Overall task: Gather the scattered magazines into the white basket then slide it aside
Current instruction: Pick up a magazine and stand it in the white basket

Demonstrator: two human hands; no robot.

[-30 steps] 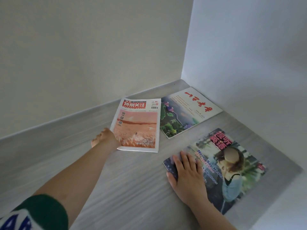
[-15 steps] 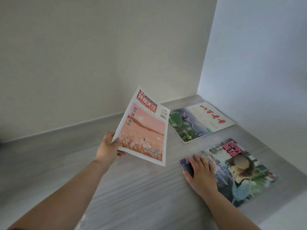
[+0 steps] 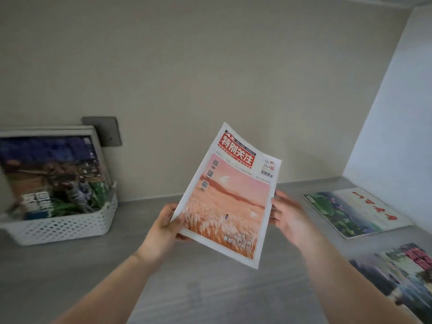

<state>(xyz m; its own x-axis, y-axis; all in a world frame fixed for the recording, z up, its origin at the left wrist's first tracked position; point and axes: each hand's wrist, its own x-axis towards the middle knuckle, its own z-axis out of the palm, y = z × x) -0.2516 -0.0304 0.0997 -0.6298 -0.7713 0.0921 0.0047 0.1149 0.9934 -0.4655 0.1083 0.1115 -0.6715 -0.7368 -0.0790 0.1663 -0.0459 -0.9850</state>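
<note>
A magazine with a pink-orange field cover (image 3: 230,195) is held up off the grey table, tilted. My left hand (image 3: 163,232) grips its lower left edge. My right hand (image 3: 288,218) is at its right edge with fingers fairly straight, touching or just beside it. The white lattice basket (image 3: 67,225) stands at the far left against the wall, with several magazines (image 3: 50,174) upright in it. Two more magazines lie flat at the right: a lotus-cover one (image 3: 355,211) and a blurred dark one (image 3: 402,277) at the frame's edge.
A beige wall runs along the back and a white wall closes the right side. A grey wall plate (image 3: 104,130) sits behind the basket. The grey table (image 3: 187,295) stretches between basket and flat magazines.
My left hand has lifted the pink magazine higher. My right hand left the dark magazine and came up to the pink one's right edge. The view swung left, bringing the basket in.
</note>
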